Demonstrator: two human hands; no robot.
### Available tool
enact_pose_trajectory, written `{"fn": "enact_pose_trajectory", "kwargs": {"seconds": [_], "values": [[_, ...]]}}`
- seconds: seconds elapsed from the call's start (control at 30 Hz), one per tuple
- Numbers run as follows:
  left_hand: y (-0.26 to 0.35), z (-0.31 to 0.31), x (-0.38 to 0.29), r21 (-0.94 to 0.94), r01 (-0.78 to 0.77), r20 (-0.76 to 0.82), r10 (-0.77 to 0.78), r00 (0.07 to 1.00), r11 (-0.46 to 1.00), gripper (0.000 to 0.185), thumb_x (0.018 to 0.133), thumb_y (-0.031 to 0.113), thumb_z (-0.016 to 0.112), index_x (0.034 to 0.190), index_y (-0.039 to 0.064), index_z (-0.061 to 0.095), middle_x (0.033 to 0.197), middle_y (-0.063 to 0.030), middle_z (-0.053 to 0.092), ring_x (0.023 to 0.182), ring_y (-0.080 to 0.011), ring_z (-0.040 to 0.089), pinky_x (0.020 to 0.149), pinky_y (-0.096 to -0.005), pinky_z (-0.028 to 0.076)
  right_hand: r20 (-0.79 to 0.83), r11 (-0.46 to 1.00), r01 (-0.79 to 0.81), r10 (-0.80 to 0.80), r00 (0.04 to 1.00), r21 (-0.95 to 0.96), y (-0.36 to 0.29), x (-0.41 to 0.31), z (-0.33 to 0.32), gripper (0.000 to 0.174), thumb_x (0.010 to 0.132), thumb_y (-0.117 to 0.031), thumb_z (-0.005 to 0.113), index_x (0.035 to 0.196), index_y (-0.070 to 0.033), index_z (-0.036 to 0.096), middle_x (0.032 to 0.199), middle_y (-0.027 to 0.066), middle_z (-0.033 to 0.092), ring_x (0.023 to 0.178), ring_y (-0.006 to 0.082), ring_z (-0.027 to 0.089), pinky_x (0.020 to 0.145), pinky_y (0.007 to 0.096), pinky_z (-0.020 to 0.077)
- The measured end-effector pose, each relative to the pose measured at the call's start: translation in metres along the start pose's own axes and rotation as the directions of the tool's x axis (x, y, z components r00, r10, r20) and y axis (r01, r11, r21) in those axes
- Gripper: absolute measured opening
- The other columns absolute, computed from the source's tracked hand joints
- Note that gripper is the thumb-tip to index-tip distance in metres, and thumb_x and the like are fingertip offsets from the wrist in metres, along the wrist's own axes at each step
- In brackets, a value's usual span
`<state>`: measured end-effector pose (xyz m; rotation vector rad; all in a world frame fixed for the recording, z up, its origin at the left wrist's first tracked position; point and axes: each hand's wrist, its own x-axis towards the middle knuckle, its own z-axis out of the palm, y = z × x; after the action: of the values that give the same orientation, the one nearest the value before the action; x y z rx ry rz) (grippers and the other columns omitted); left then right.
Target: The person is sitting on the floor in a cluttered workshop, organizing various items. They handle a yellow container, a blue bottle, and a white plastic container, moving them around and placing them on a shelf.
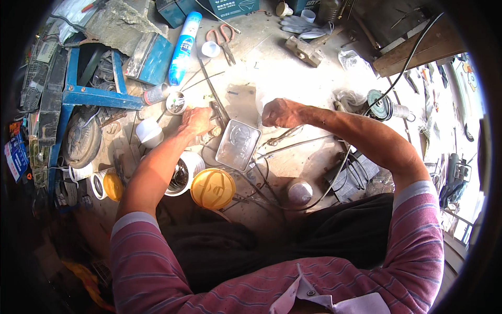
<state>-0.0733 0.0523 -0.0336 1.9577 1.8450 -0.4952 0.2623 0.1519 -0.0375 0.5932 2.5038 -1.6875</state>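
My left hand is lowered at the floor beside a round tub of small parts. Dark metal pieces lie against its fingertips, and whether it grips one cannot be told. My right hand is curled with the knuckles up, over brightly lit ground; its fingers hide whatever may be inside. Between the hands, nearer to me, rests a shallow rectangular metal tray. A yellow plastic lid leans by a white bucket with dark contents, under my left forearm.
Left are a blue metal frame, a small wheel and a blue spray can. Farther off lie red-handled shears, a sledgehammer and gloves. An angle grinder lies right; a cable crosses the floor.
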Motion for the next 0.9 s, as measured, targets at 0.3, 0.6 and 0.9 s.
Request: {"fn": "enact_pose_trajectory", "kwargs": {"seconds": [0.3,0.6,0.9], "values": [[0.049,-0.055,-0.03,-0.408,-0.441,-0.439,0.251,0.863,0.799,0.024,0.092,0.004,0.064,0.115,-0.001,0.064,0.094,-0.0186,0.066,0.083,-0.0325,0.067,0.075,-0.0434,0.053,-0.036,0.929,-0.091,0.111,0.993,0.359,-0.033,0.004,-0.013,0.063,0.102,-0.057,0.062,0.12,0.003,0.071,0.111,0.0133,0.076,0.094,0.0215,0.074,0.079,0.0368,0.0594],[0.106,-0.103,-0.058,-0.32,-0.589,-0.467,0.417,0.78,0.742,0.022,0.089,0.002,0.069,0.111,-0.001,0.064,0.104,-0.0207,0.067,0.098,-0.0418,0.067,0.086,-0.0464,0.052,-0.173,0.828,-0.18,0.314,0.934,0.531,-0.129,-0.036,-0.034,0.03,0.097,-0.027,0.059,0.099,0.002,0.069,0.083,0.0083,0.076,0.07,0.0183,0.074,0.068,0.0325,0.0581],[0.102,-0.111,-0.066,-0.486,-0.564,-0.501,0.316,0.806,0.668,0.018,0.091,-0.001,0.07,0.11,-0.001,0.069,0.105,-0.0147,0.071,0.093,-0.0279,0.072,0.083,-0.0371,0.057,-0.396,0.875,-0.461,0.479,0.784,0.146,-0.194,-0.356,-0.152,0.032,0.102,-0.032,0.062,0.1,0.0,0.067,0.071,0.0019,0.059,0.066,0.0109,0.062,0.058,0.0271,0.0484]]}}
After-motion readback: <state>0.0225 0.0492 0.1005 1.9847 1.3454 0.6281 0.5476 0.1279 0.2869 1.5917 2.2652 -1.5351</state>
